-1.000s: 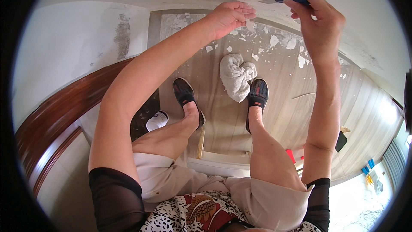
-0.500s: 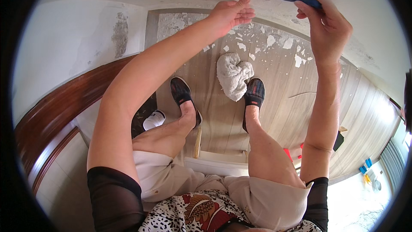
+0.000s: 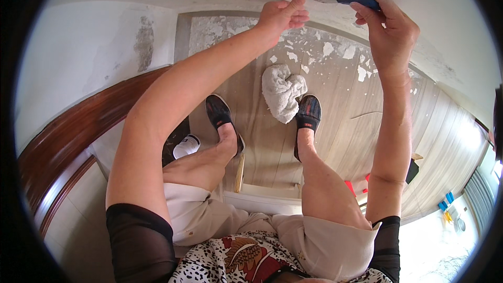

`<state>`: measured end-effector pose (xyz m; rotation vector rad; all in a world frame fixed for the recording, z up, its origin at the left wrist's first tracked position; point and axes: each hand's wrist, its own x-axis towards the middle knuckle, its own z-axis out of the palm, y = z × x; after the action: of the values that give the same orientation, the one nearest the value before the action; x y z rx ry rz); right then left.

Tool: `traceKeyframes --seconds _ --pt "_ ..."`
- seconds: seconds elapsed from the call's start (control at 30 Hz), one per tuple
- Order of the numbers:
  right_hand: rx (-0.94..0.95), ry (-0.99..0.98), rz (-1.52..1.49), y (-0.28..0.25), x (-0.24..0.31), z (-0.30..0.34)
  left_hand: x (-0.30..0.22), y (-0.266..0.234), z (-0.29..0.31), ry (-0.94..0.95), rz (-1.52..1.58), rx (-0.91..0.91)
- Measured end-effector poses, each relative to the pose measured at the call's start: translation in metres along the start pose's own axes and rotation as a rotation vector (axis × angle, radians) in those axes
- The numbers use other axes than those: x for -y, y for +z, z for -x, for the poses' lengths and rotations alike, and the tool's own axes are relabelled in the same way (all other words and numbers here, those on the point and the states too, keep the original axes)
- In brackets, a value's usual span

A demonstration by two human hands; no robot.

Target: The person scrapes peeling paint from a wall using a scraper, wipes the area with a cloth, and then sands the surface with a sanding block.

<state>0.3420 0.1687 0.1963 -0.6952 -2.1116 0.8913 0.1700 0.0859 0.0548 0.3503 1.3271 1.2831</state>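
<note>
Your right hand [image 3: 390, 32], pinching the scraper [image 3: 361, 3], has shifted left above the far edge of the floor [image 3: 338, 131], so scraping nears your half-curled left hand [image 3: 282, 18].

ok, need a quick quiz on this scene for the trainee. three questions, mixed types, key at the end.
1. Multiple choice: what is the right hand holding?
a) a crumpled cloth
b) a blue-handled tool
c) a white cup

2. True or false: the crumpled cloth lies to the left of both shoes.

3. Fill in: pale flakes lie scattered on the ____.

Key:
1. b
2. False; the cloth lies between the left shoe and the right shoe, close to the right one.
3. floor
</note>
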Motion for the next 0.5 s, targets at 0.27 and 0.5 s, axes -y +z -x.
traceKeyframes --seconds 0.27,0.5 --pt "0.066 0.125 0.1 0.002 -0.008 0.005 0.004 0.002 -0.006 0.125 -0.234 -0.154" --pt "-0.006 0.013 0.046 0.014 -0.027 0.012 0.006 -0.01 -0.011 0.408 -0.547 -0.257"
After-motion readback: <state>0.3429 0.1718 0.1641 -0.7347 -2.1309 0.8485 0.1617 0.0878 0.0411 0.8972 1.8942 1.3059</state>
